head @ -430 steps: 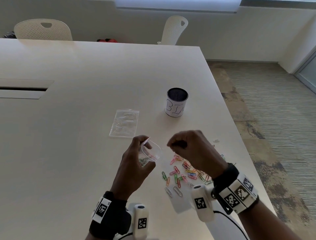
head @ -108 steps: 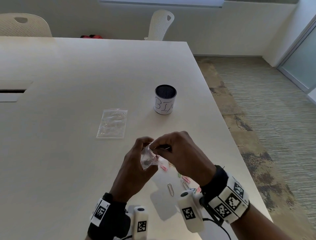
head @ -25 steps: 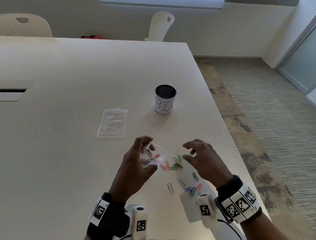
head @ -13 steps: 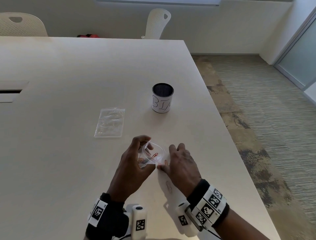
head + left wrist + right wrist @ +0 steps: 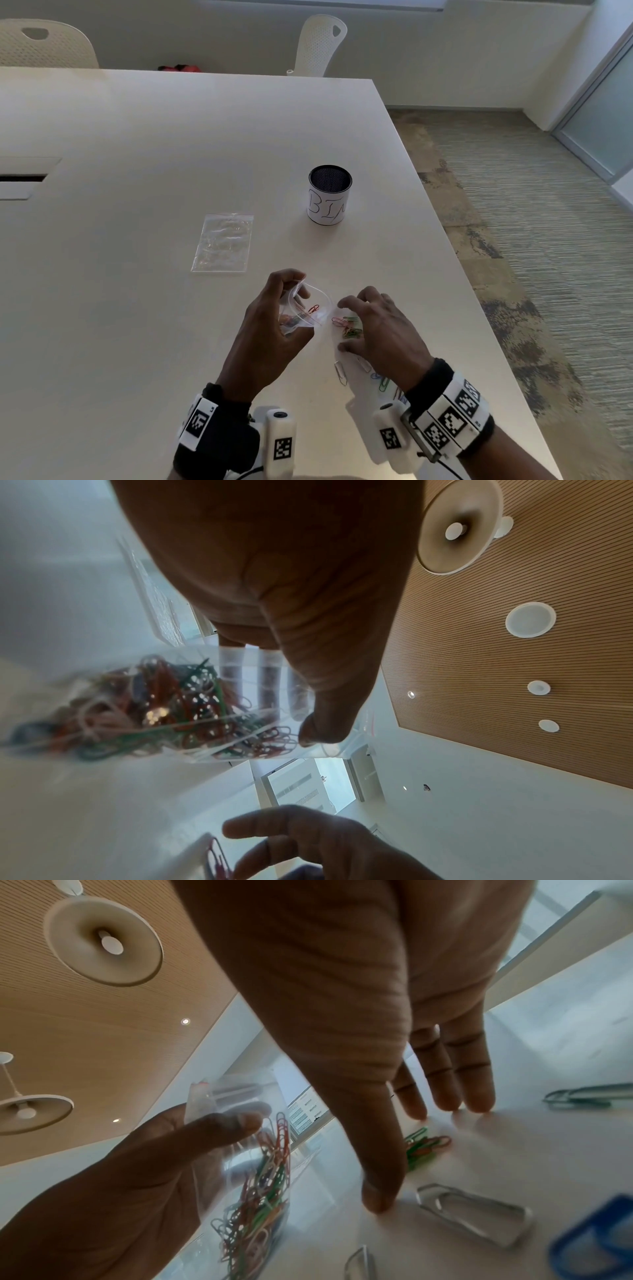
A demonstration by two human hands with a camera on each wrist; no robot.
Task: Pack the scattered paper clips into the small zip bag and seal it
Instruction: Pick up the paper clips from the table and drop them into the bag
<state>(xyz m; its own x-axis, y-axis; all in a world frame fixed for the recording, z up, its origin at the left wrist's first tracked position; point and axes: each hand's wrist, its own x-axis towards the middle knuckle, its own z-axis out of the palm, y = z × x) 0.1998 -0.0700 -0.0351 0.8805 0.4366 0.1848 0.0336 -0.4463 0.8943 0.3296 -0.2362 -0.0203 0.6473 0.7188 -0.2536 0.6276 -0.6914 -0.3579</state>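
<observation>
My left hand (image 5: 294,289) holds the small clear zip bag (image 5: 310,310) upright just above the table, pinching its rim so the mouth gapes. Several coloured paper clips (image 5: 164,704) lie inside it. My right hand (image 5: 342,325) arches over a small pile of red and green clips (image 5: 349,328) just right of the bag. Its fingers are spread, its fingertips (image 5: 445,1104) and thumb touch the table, and it grips nothing. A silver clip (image 5: 472,1215) and a blue clip (image 5: 596,1240) lie behind the thumb. More loose clips (image 5: 382,382) lie under my right wrist.
A second clear zip bag (image 5: 224,243) lies flat to the far left of my hands. A mesh tin labelled BIN (image 5: 329,195) stands beyond them. The table's right edge (image 5: 479,308) runs close to my right hand. Two white chairs stand at the far side.
My right hand has slid a little right from beside the bag and now arches over the clip pile. My left hand keeps holding the open bag in place.
</observation>
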